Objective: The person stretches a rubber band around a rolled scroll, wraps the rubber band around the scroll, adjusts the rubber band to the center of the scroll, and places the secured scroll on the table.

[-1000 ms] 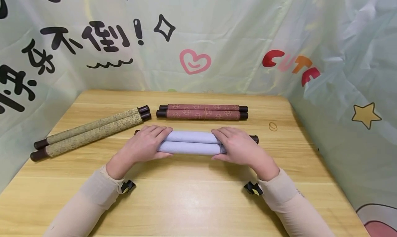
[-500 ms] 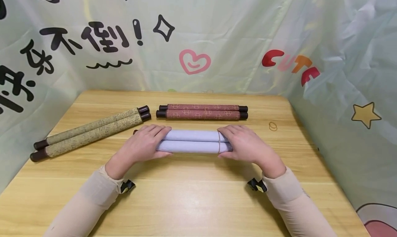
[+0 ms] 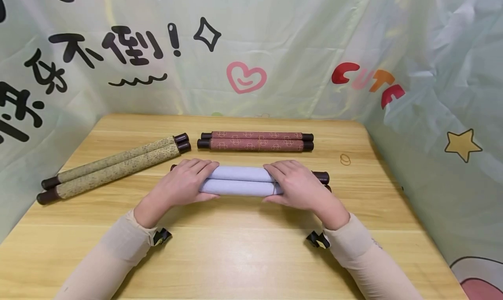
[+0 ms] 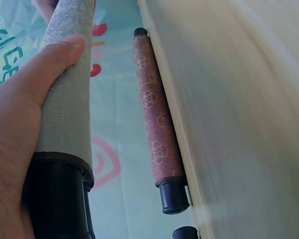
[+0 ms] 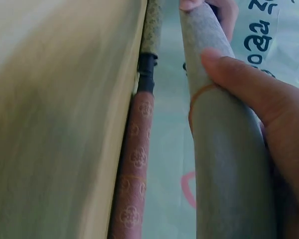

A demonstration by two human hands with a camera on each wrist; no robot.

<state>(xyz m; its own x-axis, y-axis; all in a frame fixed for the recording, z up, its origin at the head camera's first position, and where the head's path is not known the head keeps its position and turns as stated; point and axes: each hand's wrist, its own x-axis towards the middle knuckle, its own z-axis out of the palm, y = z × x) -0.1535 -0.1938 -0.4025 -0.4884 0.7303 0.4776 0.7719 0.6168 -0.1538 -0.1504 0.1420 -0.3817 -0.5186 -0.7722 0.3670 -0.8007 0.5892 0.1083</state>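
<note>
A pale blue scroll, rolled from both ends into two parallel rolls with dark end knobs, lies crosswise between my hands. My left hand grips its left part, and the thumb lies along the roll in the left wrist view. Farther right, my right hand holds the scroll, leaving dark knobs showing beyond it. A thin rubber band circles the scroll by the right thumb in the right wrist view. Both wrist views show the scroll raised off the table.
Behind lies a dark red floral scroll with black knobs. A yellowish patterned scroll lies slanted on the left. Loose rubber bands rest at the right of the wooden table. Printed fabric hangs around its back and sides.
My right hand slid rightward along the pale blue scroll, baring the rubber band, then came back left past its first position. More of the right knobs shows now. My left hand barely moved.
</note>
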